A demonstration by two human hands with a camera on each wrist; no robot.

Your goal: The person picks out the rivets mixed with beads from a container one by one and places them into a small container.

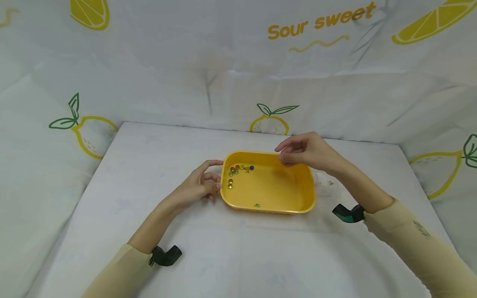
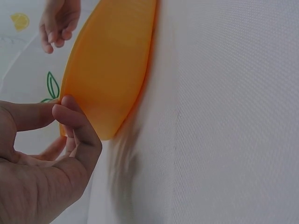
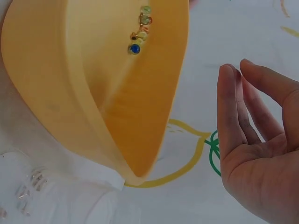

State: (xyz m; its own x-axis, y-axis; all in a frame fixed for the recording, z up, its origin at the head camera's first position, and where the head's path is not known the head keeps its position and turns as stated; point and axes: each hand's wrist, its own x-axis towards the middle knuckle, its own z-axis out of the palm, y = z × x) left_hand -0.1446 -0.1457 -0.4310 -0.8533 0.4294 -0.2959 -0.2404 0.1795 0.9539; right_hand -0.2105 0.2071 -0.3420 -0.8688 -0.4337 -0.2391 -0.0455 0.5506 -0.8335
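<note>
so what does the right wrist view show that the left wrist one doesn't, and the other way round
Only right wrist: beads inside the yellow tray, and clear plastic at lower left.
Only left wrist: the left hand plainly, its curled fingers at the tray; the right view has at most a blurred sliver of it.
Both: the tray, the right hand, printed cloth.

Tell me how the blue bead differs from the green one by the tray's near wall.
The blue bead is dark blue; the green bead is a lighter green. The blue bead sits at the end of a cluster of beads; the green bead lies alone. Both rest inside the yellow tray.
</note>
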